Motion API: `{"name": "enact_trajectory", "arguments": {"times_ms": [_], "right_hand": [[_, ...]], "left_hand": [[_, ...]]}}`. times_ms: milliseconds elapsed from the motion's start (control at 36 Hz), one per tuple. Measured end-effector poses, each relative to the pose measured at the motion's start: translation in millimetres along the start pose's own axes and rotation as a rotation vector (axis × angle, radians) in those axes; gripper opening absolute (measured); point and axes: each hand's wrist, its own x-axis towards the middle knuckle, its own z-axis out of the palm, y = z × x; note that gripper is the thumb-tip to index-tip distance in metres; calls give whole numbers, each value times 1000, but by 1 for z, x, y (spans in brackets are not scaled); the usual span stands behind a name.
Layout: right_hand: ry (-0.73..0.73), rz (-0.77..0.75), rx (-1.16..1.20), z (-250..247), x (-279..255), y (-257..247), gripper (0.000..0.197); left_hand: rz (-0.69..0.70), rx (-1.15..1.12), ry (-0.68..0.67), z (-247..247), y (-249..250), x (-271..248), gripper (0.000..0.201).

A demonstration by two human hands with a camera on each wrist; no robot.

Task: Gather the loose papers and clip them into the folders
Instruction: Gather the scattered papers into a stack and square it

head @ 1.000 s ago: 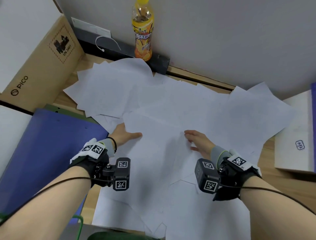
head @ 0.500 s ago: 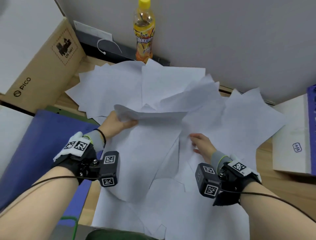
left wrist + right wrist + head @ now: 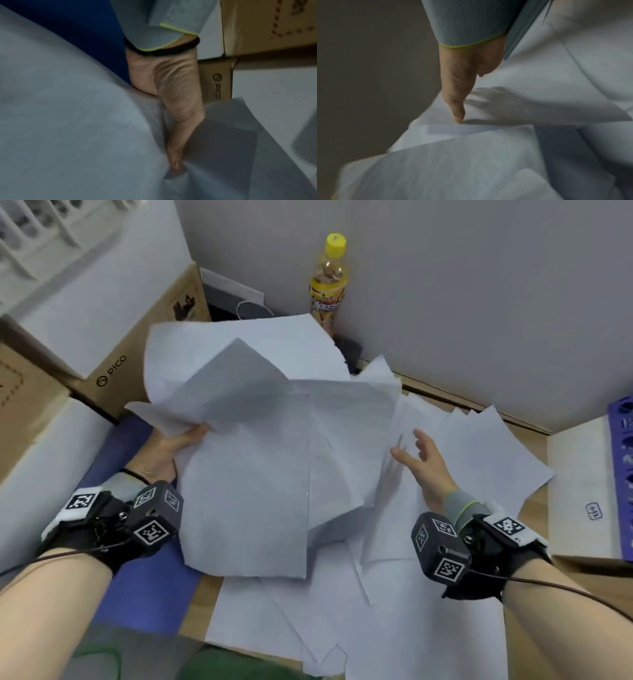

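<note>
Pinching a fanned bunch of papers (image 3: pixel 260 446) at one edge, the left hand (image 3: pixel 168 446) lifts them above the desk's scattered sheets (image 3: pixel 479 460); the right hand (image 3: pixel 424 463) hovers open, empty. Unsupported sheets could slide out, missing the blue folder (image 3: pixel 144 594) at left.

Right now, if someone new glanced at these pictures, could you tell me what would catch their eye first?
Probably the sheaf of white papers lifted off the desk at centre, which the left hand grips by its left edge. Next, the right hand, open with fingers spread over the loose sheets lying on the right. Behind them, an orange drink bottle stands against the wall.
</note>
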Motion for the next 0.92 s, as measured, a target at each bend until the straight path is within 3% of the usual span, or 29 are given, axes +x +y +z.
{"name": "enact_trajectory", "arguments": {"times_ms": [56,83,139,194,306,389,472,583,750,917], "right_hand": [[-2,-5,23,10,-3,-7,65],[-9,0,47,14,-5,-9,60],[-81,19,89,25,-11,-12,47],[-204,40,105,39,-17,-16,38],[-483,114,112,68,-29,-30,63],[-611,171,124,80,-34,-36,77],[-552,222,95,95,-36,-38,70],[-477,231,-162,107,-35,-24,44],[-398,296,-208,119,-43,2,35],[-285,290,-167,115,-49,7,37]], "left_hand": [[4,-36,33,-7,5,-6,83],[-1,-55,58,-9,5,-8,82],[-20,-97,87,-15,4,-10,61],[-65,-104,102,-23,-1,-14,51],[-163,-2,131,-34,-15,-24,32],[-290,110,166,-44,-38,-28,43],[-391,161,191,-54,-56,-36,43],[-393,202,140,-57,-67,-43,47],[-327,372,148,-57,-72,-44,53],[-354,293,135,-46,-67,-41,31]]}}
